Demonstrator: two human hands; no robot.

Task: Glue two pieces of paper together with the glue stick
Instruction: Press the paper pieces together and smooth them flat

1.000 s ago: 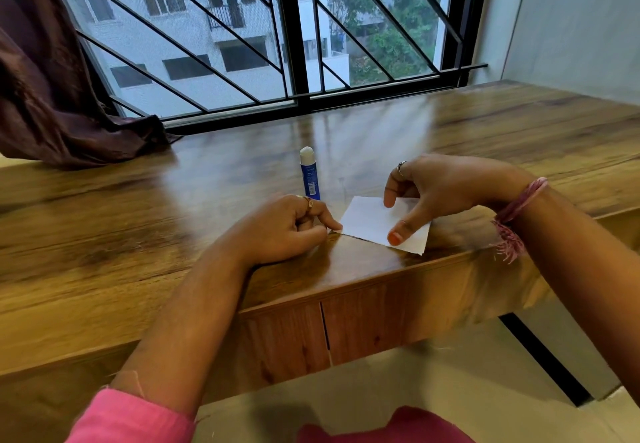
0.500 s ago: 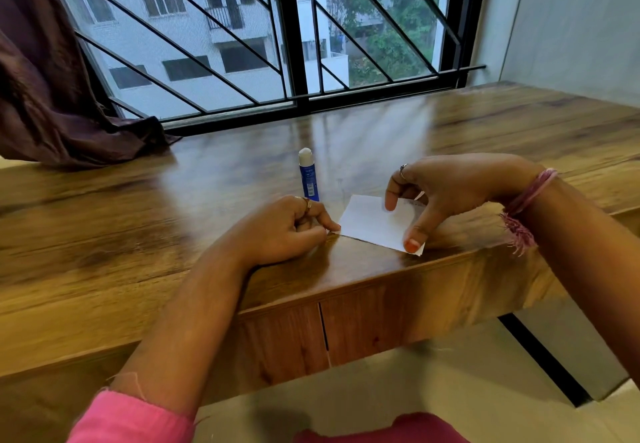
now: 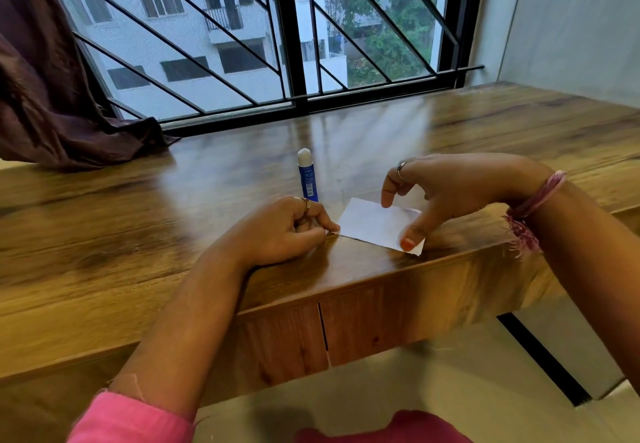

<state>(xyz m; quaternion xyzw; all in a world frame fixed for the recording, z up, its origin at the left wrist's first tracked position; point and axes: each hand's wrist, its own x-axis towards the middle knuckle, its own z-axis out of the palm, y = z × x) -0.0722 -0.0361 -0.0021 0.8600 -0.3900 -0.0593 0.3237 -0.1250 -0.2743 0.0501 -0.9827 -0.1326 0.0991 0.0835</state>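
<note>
Wooden desk (image 3: 173, 234) under the window. Paper (image 3: 374, 226) lies flat at the desk's front edge; right hand (image 3: 446, 193) pins its right side with thumb and fingertip, left hand (image 3: 287, 231) pinches its left corner, likely aligning the sheets. Glue stick (image 3: 307, 175) stands just behind the paper, out of the way.
</note>
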